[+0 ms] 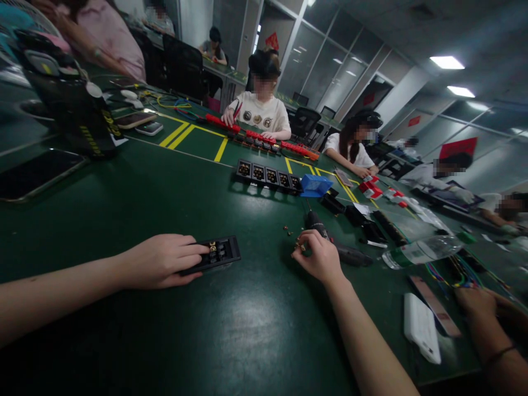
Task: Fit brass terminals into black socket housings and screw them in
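Note:
My left hand point(163, 260) lies on the green table point(231, 324) and grips a black socket module point(218, 251) with brass contacts, fingers curled over its near end. My right hand point(319, 256) is to the right, fingers pinched on a small brass screw at its fingertips. A few more small screws point(287, 229) lie loose just beyond that hand. A black electric screwdriver point(338, 247) lies on the table behind my right hand, touching or nearly touching it.
A row of black socket modules point(268, 177) and a blue box point(315, 185) sit farther back. A clear plastic bottle point(421, 251), a white power bank point(421, 327) and coloured wires point(449, 273) lie right. Phones lie far left. Other people work opposite; another person's arm point(490, 319) rests at right.

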Available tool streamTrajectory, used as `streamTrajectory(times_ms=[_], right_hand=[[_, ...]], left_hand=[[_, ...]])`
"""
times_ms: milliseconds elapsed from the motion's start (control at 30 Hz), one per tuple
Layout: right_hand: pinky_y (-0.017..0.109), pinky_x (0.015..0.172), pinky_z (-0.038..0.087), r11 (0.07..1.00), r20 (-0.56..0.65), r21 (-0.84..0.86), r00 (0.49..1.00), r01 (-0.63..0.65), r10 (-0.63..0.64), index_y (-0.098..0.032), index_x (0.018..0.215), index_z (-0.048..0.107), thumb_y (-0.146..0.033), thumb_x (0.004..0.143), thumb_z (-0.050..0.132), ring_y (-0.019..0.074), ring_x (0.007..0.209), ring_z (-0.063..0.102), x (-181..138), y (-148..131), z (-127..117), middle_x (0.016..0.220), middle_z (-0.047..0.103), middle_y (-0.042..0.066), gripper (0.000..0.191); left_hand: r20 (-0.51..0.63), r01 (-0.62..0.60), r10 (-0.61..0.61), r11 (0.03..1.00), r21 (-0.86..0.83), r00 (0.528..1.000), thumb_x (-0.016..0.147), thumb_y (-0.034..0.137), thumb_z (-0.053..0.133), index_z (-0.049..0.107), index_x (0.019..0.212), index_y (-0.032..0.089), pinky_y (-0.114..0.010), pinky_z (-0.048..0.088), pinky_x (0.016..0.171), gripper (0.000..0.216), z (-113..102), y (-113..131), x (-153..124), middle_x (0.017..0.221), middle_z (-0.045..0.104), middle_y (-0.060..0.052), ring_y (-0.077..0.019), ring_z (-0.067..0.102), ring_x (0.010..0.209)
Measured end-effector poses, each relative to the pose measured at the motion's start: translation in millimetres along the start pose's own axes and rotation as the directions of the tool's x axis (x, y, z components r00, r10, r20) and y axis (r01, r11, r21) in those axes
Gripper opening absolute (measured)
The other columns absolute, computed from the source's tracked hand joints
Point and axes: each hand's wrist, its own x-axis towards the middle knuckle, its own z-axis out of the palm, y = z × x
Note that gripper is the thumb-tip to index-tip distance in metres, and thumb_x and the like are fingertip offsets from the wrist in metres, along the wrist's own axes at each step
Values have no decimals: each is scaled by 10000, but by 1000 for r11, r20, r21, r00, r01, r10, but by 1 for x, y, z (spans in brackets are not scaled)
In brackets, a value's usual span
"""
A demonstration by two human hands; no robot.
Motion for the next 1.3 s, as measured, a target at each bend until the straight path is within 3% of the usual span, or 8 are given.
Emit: streamTrajectory(times_ms=[233, 333, 533, 733, 1033, 1300], right_hand=[[279, 679, 531, 991, -108, 78, 989, 109, -100, -218, 883, 531, -147, 801, 603, 178, 758, 678, 4, -24, -5, 920, 687, 64, 130], [274, 658, 520, 990, -122, 131, 992, 54, -38, -222, 863, 522, -161, 804, 613, 165, 723, 662, 1, -19, -6, 911, 676, 58, 125], [244, 566, 467, 950, -36, 226, 973, -216, 230, -224, 879, 543, -203, 809, 609, 125, 561, 580, -7, 0, 4, 705, 594, -30, 98], [245, 574, 444, 954, -8, 216, 977, -207, 214, -222, 872, 537, -213, 812, 593, 128, 589, 560, -6, -5, 4, 741, 569, -19, 81], [262, 618, 476, 955, 139, 132, 959, -267, 248, -220, 897, 568, -246, 814, 585, 153, 615, 627, -5, -4, 5, 751, 648, -6, 89], [261, 628, 473, 961, 174, 103, 956, -257, 237, -211, 938, 580, -234, 824, 577, 166, 676, 652, -5, -3, 7, 829, 689, 16, 116]], left_hand=[[4, -8, 8, 1000, 9, 1000, 920, 235, 596, 646, 1143, 154, -350, 563, 734, 242, 2, -1, -2, 1156, 710, -105, -229, 661, 922], [-4, -13, 13, 1000, 10, 1000, 923, 234, 593, 654, 1114, 162, -344, 559, 735, 213, 2, -1, -2, 1153, 712, -103, -227, 662, 923], [-8, -6, 6, 1000, -7, 1000, 920, 223, 594, 643, 1149, 163, -336, 559, 742, 241, 0, 0, 0, 1139, 716, -100, -219, 662, 915], [-5, 14, -14, 1000, -16, 1000, 906, 225, 618, 649, 1151, 171, -323, 552, 743, 252, 1, 0, -1, 1138, 716, -99, -215, 659, 920], [0, -9, 9, 1000, -4, 1000, 933, 225, 573, 645, 1152, 152, -337, 555, 730, 242, 0, 0, -1, 1146, 710, -110, -222, 659, 911], [-30, 5, -6, 1000, -28, 1000, 900, 235, 630, 663, 1109, 172, -308, 542, 743, 220, -1, 1, 0, 1127, 717, -92, -204, 658, 909]])
